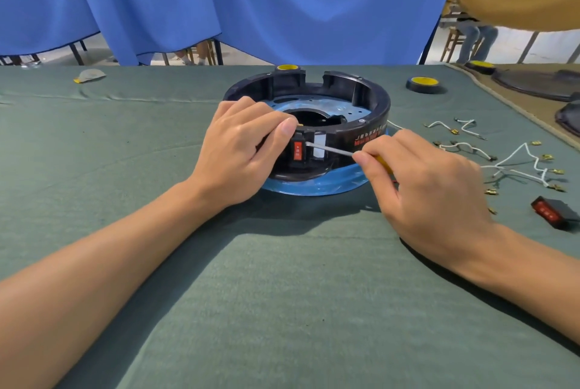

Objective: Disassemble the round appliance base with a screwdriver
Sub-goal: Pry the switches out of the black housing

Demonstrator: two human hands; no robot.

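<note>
Gripping the round base at mid-table, a person's left hand curls over its near rim while the right hand pinches one screwdriver, tip at the fitted red switch; one loose switch lies right on the green cloth.

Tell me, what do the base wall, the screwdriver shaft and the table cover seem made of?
Base wall: likely moulded plastic, glossy black, with cast ribs.
Screwdriver shaft: metal, apparently steel; thin, bright silver.
Table cover: woven cloth, matt green, with creases.
</note>
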